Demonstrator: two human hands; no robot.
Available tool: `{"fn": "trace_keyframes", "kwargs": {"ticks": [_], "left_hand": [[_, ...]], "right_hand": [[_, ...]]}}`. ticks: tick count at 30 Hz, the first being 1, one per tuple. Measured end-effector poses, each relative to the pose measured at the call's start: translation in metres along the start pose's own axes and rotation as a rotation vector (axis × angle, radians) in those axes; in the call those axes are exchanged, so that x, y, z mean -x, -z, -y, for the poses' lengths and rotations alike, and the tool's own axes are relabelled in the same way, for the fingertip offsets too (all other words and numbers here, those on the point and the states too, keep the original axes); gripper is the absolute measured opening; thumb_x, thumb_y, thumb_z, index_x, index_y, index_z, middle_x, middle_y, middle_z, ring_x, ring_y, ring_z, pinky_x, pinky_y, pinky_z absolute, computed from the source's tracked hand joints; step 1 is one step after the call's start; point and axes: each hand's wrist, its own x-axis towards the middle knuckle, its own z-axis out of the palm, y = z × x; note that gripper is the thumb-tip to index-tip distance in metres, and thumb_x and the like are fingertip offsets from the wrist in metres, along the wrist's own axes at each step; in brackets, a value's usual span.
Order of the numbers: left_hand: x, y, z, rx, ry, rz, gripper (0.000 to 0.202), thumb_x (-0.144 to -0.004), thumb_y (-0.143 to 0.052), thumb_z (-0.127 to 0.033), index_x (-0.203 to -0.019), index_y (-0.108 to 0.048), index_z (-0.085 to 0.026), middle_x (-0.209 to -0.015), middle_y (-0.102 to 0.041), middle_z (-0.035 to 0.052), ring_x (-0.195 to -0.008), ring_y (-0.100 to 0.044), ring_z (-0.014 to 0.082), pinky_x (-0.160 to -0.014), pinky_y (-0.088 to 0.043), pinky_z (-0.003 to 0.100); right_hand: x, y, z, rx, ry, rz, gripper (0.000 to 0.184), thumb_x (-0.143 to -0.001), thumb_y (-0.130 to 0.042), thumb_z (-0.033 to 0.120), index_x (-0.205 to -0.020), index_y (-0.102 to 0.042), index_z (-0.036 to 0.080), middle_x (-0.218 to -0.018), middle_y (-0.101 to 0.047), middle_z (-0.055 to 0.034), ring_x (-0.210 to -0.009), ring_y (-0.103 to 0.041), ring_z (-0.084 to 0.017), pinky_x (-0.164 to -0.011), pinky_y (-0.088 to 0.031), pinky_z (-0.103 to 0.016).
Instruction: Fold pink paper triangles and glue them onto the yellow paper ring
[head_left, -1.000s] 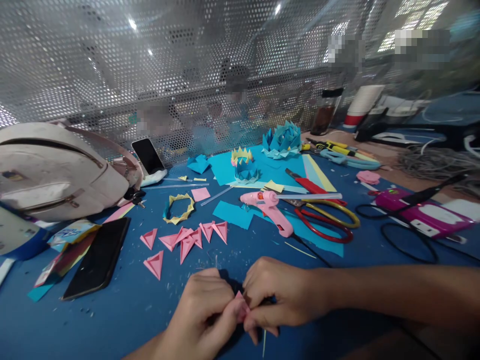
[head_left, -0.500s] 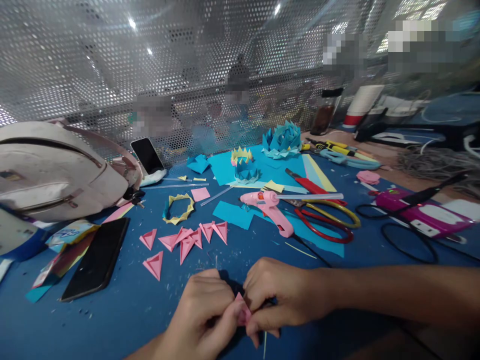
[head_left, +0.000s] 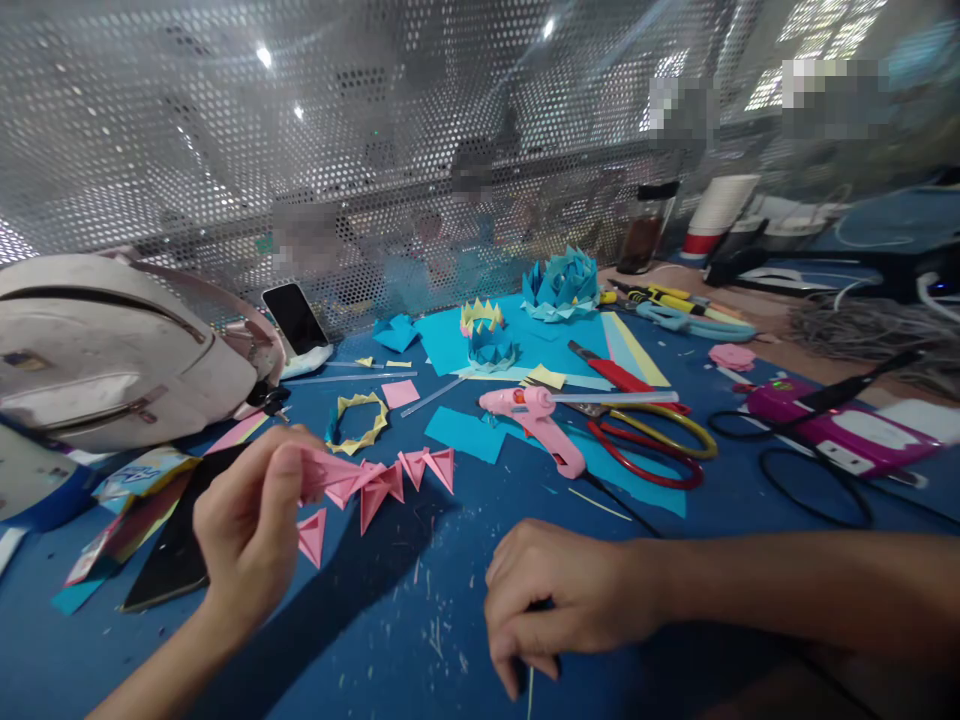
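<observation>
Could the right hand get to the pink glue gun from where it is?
Probably yes: the pink glue gun lies just beyond the right hand, its handle angled that way, and nothing tall stands between them.

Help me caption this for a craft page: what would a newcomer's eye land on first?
Probably the spiky blue paper flower, standing at the back near the perforated metal screen. Next might come the pink glue gun, lying mid-table beside the scissors with one red and one yellow handle. Nearer, the left hand pinches a folded pink paper piece next to a cluster of others.
</observation>
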Motion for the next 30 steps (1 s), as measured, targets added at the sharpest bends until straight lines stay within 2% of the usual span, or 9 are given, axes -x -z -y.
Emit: {"fn": "trace_keyframes", "kwargs": {"ticks": [2, 4, 7, 11, 13, 17, 21, 26, 30], "left_hand": [[-0.005, 0.000, 0.013, -0.092, -0.001, 0.082, 0.027, -0.101, -0.046, -0.026, -0.082, -0.064, -0.020, -0.075, -0.063, 0.0004, -0.066, -0.057, 0.0142, -0.060, -0.044, 0.028], [-0.010, -0.003, 0.025, -0.238, -0.025, 0.176, 0.019, -0.099, -0.048, -0.026, -0.093, -0.064, -0.020, -0.089, -0.067, 0.0032, -0.083, -0.062, 0.0187, -0.077, -0.047, 0.033], [-0.017, -0.005, 0.037, -0.339, -0.094, 0.138, 0.015, -0.098, -0.048, -0.025, -0.101, -0.061, -0.020, -0.099, -0.065, 0.0061, -0.097, -0.061, 0.0233, -0.088, -0.047, 0.039], [-0.019, -0.005, 0.041, -0.376, -0.144, 0.114, 0.013, -0.097, -0.049, -0.023, -0.101, -0.061, -0.020, -0.099, -0.064, 0.0072, -0.098, -0.061, 0.0247, -0.088, -0.047, 0.040], [-0.019, -0.006, 0.043, -0.423, -0.179, 0.160, 0.014, -0.097, -0.049, -0.021, -0.103, -0.062, -0.021, -0.102, -0.066, 0.0076, -0.100, -0.062, 0.0247, -0.089, -0.046, 0.041], [-0.026, -0.015, 0.047, -0.558, -0.245, 0.426, 0.019, -0.099, -0.046, -0.021, -0.111, -0.061, -0.021, -0.116, -0.070, 0.0090, -0.107, -0.063, 0.0257, -0.094, -0.043, 0.045], [-0.049, -0.036, 0.054, -0.641, -0.293, 0.692, 0.021, -0.097, -0.049, -0.018, -0.108, -0.066, -0.021, -0.122, -0.071, 0.0075, -0.113, -0.063, 0.0262, -0.102, -0.041, 0.047], [-0.081, -0.070, 0.068, -0.787, -0.239, 0.885, 0.021, -0.096, -0.056, -0.020, -0.114, -0.066, -0.018, -0.112, -0.072, 0.0106, -0.105, -0.067, 0.0261, -0.097, -0.048, 0.049], [-0.090, -0.094, 0.077, -0.909, -0.182, 0.997, 0.035, -0.096, -0.062, -0.035, -0.125, -0.059, -0.017, -0.125, -0.062, 0.0095, -0.105, -0.065, 0.0236, -0.088, -0.057, 0.045]], "right_hand": [[-0.001, 0.000, 0.000, 0.002, 0.003, -0.008, 0.045, -0.103, -0.044, 0.038, -0.081, -0.074, 0.013, -0.051, -0.059, 0.0014, -0.055, -0.058, -0.008, -0.064, -0.045, -0.018], [-0.001, 0.000, 0.001, 0.005, -0.002, -0.010, 0.046, -0.103, -0.044, 0.039, -0.080, -0.074, 0.013, -0.051, -0.059, 0.0015, -0.055, -0.058, -0.008, -0.064, -0.045, -0.018], [0.000, -0.001, 0.000, 0.013, -0.011, -0.004, 0.045, -0.103, -0.044, 0.039, -0.081, -0.074, 0.014, -0.052, -0.059, 0.0020, -0.056, -0.059, -0.008, -0.063, -0.045, -0.018], [0.001, -0.001, -0.001, 0.030, 0.002, -0.005, 0.043, -0.103, -0.045, 0.037, -0.081, -0.074, 0.014, -0.052, -0.059, 0.0026, -0.057, -0.059, -0.008, -0.063, -0.044, -0.017], [0.001, -0.002, -0.002, 0.039, 0.016, -0.007, 0.042, -0.103, -0.045, 0.035, -0.081, -0.074, 0.014, -0.052, -0.060, 0.0026, -0.057, -0.060, -0.008, -0.063, -0.044, -0.017], [0.001, -0.002, -0.003, 0.037, 0.036, -0.012, 0.039, -0.103, -0.047, 0.033, -0.082, -0.073, 0.014, -0.053, -0.060, 0.0029, -0.057, -0.060, -0.007, -0.062, -0.043, -0.016], [0.001, -0.003, -0.004, 0.031, 0.056, -0.029, 0.037, -0.102, -0.049, 0.032, -0.081, -0.073, 0.014, -0.052, -0.060, 0.0032, -0.056, -0.060, -0.007, -0.061, -0.043, -0.015], [0.002, -0.003, -0.004, 0.048, 0.074, -0.028, 0.034, -0.101, -0.050, 0.028, -0.080, -0.073, 0.013, -0.052, -0.060, 0.0034, -0.056, -0.060, -0.007, -0.061, -0.042, -0.014], [0.003, -0.002, -0.004, 0.069, 0.056, -0.018, 0.032, -0.101, -0.052, 0.028, -0.083, -0.073, 0.014, -0.052, -0.060, 0.0042, -0.057, -0.061, -0.007, -0.061, -0.042, -0.013]]}}
